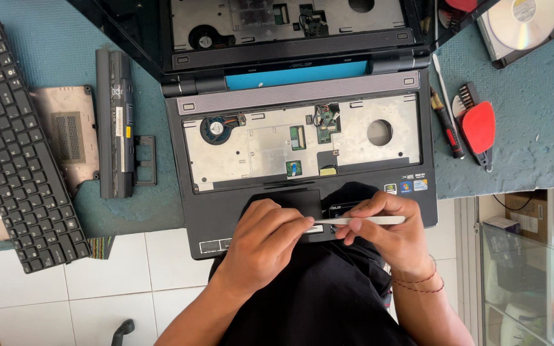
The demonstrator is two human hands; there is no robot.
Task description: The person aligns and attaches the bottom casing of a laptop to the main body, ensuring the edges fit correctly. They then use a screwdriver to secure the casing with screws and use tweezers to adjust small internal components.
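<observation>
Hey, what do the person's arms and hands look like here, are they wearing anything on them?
Both forearms are bare, with no sleeves or gloves in view. The left hand carries no ring, watch or band that shows. The right hand has thin reddish-brown string bracelets looped around the wrist, two or three strands. The fingers are bare, with short nails. Dark clothing shows below the arms.

One open laptop (302,134) with its keyboard out, one loose keyboard (14,141), one battery (115,122), one cover panel (65,134), one optical drive (520,29) bearing one disc (526,19), one screwdriver (447,125), one red bit holder (478,125), one white pry tool (367,220), two hands – left (264,240), right (389,234) – on one bench (533,122)
</observation>
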